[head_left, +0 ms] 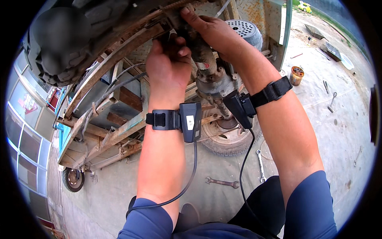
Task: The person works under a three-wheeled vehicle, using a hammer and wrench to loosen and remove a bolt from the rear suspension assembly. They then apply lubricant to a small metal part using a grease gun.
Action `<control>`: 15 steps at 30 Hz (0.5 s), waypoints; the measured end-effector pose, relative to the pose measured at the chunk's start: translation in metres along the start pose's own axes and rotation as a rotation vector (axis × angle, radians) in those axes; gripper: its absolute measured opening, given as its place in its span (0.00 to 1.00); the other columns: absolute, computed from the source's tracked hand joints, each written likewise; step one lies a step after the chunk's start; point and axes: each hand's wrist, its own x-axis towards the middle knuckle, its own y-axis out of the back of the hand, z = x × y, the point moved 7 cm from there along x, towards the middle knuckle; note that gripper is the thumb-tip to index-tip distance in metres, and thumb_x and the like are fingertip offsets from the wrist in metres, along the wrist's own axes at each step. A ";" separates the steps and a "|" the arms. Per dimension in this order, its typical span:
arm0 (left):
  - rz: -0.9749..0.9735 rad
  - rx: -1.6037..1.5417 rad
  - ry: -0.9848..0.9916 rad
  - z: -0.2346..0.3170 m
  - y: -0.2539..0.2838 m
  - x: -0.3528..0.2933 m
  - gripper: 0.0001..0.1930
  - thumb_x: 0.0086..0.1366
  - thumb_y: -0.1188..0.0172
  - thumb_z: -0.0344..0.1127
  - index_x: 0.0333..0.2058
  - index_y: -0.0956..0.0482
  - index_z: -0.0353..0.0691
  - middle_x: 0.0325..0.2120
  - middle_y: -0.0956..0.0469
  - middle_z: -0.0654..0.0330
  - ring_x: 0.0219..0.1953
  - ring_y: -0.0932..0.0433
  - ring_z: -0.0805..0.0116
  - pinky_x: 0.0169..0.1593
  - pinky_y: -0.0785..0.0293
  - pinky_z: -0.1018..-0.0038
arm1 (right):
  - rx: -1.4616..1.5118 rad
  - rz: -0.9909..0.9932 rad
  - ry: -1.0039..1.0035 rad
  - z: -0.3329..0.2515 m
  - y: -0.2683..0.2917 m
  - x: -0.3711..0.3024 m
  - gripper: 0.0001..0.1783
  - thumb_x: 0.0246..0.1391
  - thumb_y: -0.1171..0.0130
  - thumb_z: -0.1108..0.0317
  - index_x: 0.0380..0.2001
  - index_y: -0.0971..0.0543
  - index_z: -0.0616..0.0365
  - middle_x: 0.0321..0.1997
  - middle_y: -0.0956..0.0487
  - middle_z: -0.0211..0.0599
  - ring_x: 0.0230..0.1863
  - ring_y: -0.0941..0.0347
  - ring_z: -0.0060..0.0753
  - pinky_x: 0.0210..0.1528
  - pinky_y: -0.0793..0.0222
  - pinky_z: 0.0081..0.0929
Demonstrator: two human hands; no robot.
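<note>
Both my hands are up at the rusty underside of a vehicle that seems tipped on its side. My left hand (169,65) is closed, fingers curled beside a rusty frame beam (119,49); whatever they pinch is hidden. Just to its right, my right hand (219,34) wraps over a greasy axle tube (205,55), its thumb against the dark metal above. Its other fingers are hidden behind. Below the tube is a bolted gear housing (215,84). A grey cylinder with a perforated end (242,30) stands right of my right hand.
A large knobbly tyre (59,47) overhangs the upper left; another wheel (225,145) is low behind my wrists. An open-ended spanner (222,182) and a combination spanner (261,165) lie on the concrete. A bucket of dark contents (296,76) stands at the right. Cables run from my wrist straps.
</note>
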 end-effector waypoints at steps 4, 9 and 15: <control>0.000 -0.042 0.045 0.000 0.000 0.003 0.16 0.76 0.61 0.41 0.42 0.27 0.36 0.29 0.27 0.58 0.29 0.29 0.69 0.23 0.39 0.78 | 0.077 -0.045 -0.004 -0.002 -0.003 -0.003 0.46 0.56 0.42 0.30 0.57 0.24 0.66 0.53 0.20 0.48 0.52 0.25 0.33 0.55 0.30 0.30; -0.014 -0.101 0.101 -0.002 0.001 0.009 0.15 0.75 0.60 0.42 0.37 0.29 0.38 0.26 0.32 0.62 0.24 0.33 0.75 0.19 0.44 0.80 | 0.031 0.009 0.001 -0.005 -0.002 -0.004 0.46 0.56 0.42 0.30 0.56 0.23 0.67 0.51 0.20 0.47 0.51 0.25 0.32 0.54 0.31 0.28; -0.039 -0.118 0.155 -0.008 0.001 0.007 0.13 0.74 0.59 0.40 0.38 0.30 0.37 0.25 0.33 0.63 0.25 0.31 0.74 0.21 0.41 0.80 | 0.045 -0.010 0.015 0.000 0.000 0.000 0.47 0.55 0.42 0.29 0.56 0.23 0.68 0.52 0.20 0.49 0.52 0.25 0.35 0.56 0.32 0.30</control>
